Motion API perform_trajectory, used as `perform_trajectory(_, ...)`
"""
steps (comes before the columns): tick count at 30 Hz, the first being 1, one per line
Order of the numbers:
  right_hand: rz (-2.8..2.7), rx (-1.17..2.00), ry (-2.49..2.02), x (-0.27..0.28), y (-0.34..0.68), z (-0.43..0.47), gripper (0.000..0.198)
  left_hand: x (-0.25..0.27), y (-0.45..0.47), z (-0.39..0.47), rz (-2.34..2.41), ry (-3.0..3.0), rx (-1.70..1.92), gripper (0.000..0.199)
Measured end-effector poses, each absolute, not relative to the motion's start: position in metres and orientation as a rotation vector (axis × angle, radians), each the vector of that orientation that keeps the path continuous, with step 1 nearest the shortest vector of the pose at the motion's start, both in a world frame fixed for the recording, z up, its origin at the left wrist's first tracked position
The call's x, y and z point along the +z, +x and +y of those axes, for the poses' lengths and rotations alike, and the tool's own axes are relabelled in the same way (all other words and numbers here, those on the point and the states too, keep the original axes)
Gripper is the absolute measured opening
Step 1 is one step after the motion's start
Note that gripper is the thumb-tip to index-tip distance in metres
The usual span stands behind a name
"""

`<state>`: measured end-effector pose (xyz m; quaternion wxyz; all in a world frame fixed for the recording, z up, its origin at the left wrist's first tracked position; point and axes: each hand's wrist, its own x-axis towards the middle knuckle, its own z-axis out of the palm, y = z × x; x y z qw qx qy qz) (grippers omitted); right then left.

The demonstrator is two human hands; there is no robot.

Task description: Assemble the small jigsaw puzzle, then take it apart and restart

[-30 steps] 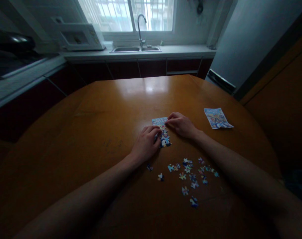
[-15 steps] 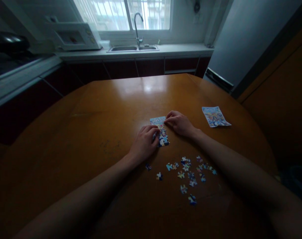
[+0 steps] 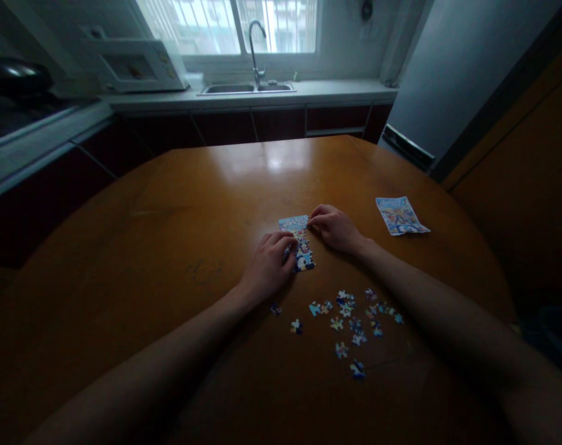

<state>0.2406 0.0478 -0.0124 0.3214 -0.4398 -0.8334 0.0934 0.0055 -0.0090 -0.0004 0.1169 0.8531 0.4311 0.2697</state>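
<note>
A partly joined jigsaw puzzle (image 3: 304, 258) lies on the wooden table, pale blue along its far edge. My left hand (image 3: 272, 256) covers its left side, thumb and curled fingers gripping it there. At the puzzle's upper right edge, my right hand (image 3: 333, 226) has its thumb and forefinger pinched on a small puzzle piece, mostly hidden by the fingertips. Nearer me are several loose puzzle pieces (image 3: 356, 326), scattered between my forearms. Two other pieces sit apart, a dark one (image 3: 275, 309) by my left wrist and a white-and-dark one (image 3: 296, 326).
A creased printed picture sheet (image 3: 400, 216) lies to the right on the table (image 3: 207, 204). Beyond the table stand a counter with a sink (image 3: 230, 89), a tap (image 3: 254, 55) and a white microwave (image 3: 135, 67). A grey fridge (image 3: 466, 74) is at the right.
Both hands keep nearly the same pose at the puzzle. The view has shifted very slightly; the loose pieces stay where they were on the table.
</note>
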Motion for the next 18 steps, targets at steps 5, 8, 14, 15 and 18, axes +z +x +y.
perform_trajectory(5,-2.255,0.220,-1.135,-0.0125,0.2409,0.0470,0.022,-0.0024,0.0048,-0.0080,1.240,2.493,0.806,0.020)
perform_trajectory(8,-2.282,0.208,-1.133,-0.0115,0.2409,0.0464,0.023,-0.0022,0.0048,-0.0081,1.243,2.493,0.813,0.020)
perform_trajectory(14,-2.302,0.197,-1.129,-0.0104,0.2403,0.0462,0.021,0.0000,0.0056,-0.0087,1.250,2.498,0.804,0.019)
perform_trajectory(15,-2.299,0.200,-1.131,-0.0106,0.2403,0.0463,0.021,0.0000,0.0057,-0.0087,1.249,2.498,0.804,0.019)
perform_trajectory(18,-2.302,0.199,-1.133,-0.0112,0.2406,0.0469,0.022,-0.0008,0.0056,-0.0083,1.252,2.504,0.799,0.019)
